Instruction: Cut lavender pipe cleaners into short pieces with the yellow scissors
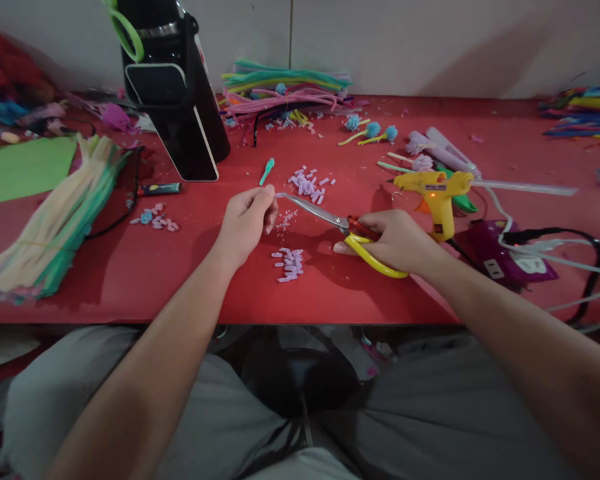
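Observation:
My left hand is closed in a pinch on a small lilac piece, which pokes out past the fingertips. The tips of the scissors reach right up to that piece. My right hand grips the scissors by their red and yellow handles. Fine lilac trimmings lie below the blades. One pile of short lilac pieces is beyond the scissors, and a second lilac pile is nearer me. A small teal stick with a thicker end lies just beyond my left hand.
A yellow glue gun and a purple power box with cables stand right. A black tumbler with a phone rises at back left. Pipe cleaner bundles lie left and at the back. Blue-headed stems lie behind.

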